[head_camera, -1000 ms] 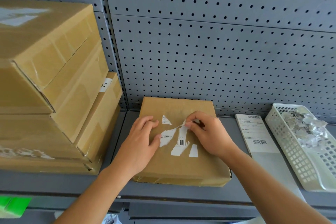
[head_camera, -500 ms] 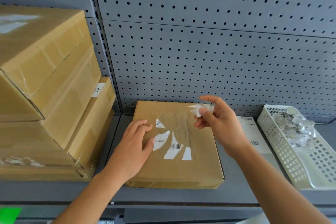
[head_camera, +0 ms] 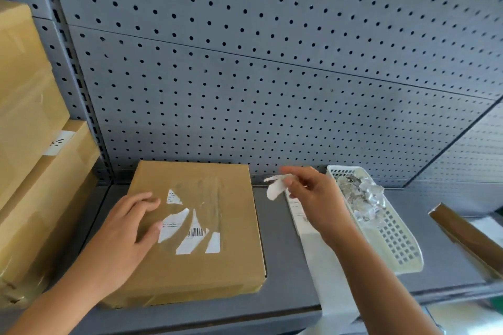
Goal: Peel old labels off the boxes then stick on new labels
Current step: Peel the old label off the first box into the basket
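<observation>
The box lies flat at lower centre of the frame, with white label scraps stuck to its top. The left hand rests on it, fingers relaxed and spread, likely to steady it. The right hand, raised right of centre, pinches a torn scrap between thumb and fingertips. It is near the white basket of peelings, probably the bin for it.

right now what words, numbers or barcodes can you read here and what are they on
Nothing is clear enough to quote.
Label scraps on the flat box: barcode and print, too blurred.
White tag on the stacked box: dark marks, unreadable.
Label sheet beside the basket: print too small.
Torn piece in right hand: no print visible.
</observation>
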